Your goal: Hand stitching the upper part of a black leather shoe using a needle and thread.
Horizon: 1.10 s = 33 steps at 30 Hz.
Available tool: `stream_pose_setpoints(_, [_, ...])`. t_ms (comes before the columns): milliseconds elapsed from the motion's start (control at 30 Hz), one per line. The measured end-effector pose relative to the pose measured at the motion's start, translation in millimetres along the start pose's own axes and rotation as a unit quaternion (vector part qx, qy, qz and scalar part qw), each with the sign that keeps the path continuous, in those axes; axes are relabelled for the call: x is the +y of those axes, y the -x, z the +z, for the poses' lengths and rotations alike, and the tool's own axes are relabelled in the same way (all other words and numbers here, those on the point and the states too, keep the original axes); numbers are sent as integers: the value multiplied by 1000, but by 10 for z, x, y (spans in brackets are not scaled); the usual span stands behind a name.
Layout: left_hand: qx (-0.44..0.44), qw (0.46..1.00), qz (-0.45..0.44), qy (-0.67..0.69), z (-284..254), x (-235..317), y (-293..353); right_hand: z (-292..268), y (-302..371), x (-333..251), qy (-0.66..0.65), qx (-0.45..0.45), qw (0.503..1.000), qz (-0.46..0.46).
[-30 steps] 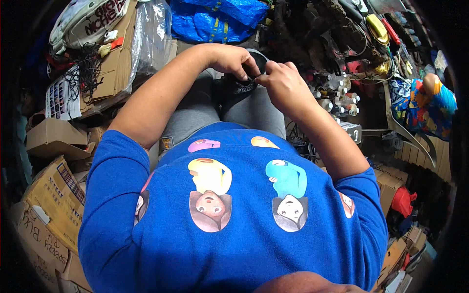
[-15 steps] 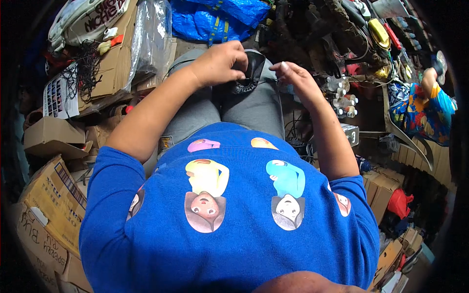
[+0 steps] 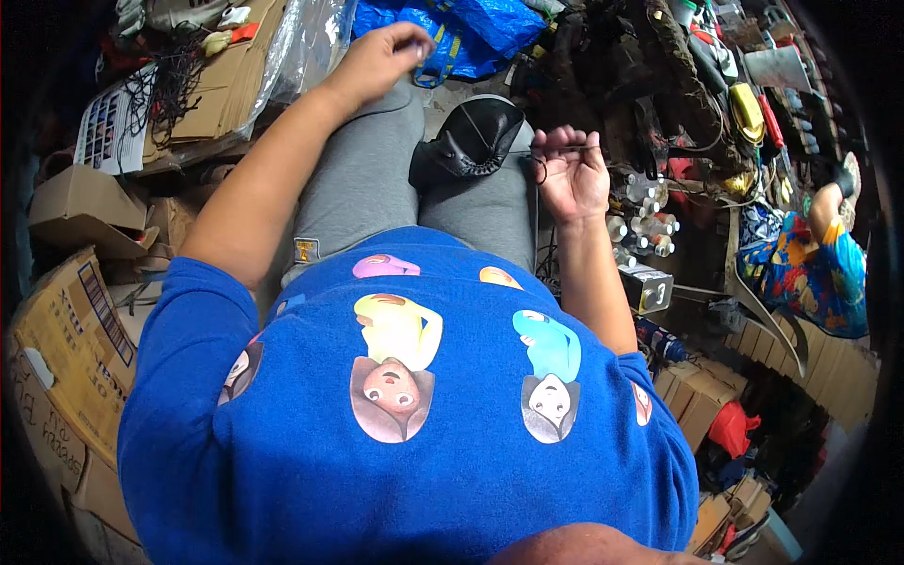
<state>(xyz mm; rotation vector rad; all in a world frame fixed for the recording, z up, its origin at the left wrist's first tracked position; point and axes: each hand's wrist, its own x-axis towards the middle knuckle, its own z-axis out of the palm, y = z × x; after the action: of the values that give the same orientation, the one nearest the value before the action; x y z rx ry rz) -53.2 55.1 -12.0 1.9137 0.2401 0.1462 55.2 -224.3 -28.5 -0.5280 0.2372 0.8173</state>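
Note:
A black, shiny leather-like piece point(image 3: 471, 141), hollow with a gathered edge and a pale rim at its far side, lies across my thighs. It looks like a shoe upper; a thin strand crosses its opening. My left hand point(image 3: 391, 56) is raised beyond my left knee, away from the piece, its fingers curled together; what they hold, if anything, is too small to make out. Just right of the piece, my right hand point(image 3: 573, 174) is turned palm up. Its thumb and fingers hold a thin dark cord point(image 3: 540, 171) that loops beside the black piece.
A blue bag point(image 3: 490, 38) lies beyond my knees. Flattened cardboard point(image 3: 212, 104) and a tangle of black cord point(image 3: 174, 108) are at left, above open boxes point(image 3: 85, 212). On the right stand several clear bottles point(image 3: 650, 221); a person in a bright patterned garment point(image 3: 815, 268) is farther right.
My left hand has moved up and left, away from the black piece. My right hand has turned palm up beside it. More of the black piece now shows.

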Motion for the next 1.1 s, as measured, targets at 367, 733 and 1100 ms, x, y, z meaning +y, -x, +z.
stream_pose_setpoints(367, [-33, 795, -158, 585, 114, -76, 49, -277, 364, -269, 196, -64, 978, 28])
stream_pose_setpoints(733, [106, 952, 146, -246, -609, 54, 385, -231, 419, -825, 682, -21, 719, -137])
stream_pose_setpoints(1100, [-183, 964, 154, -118, 715, 192, 362, 203, -265, -108, 754, -111, 646, -46])
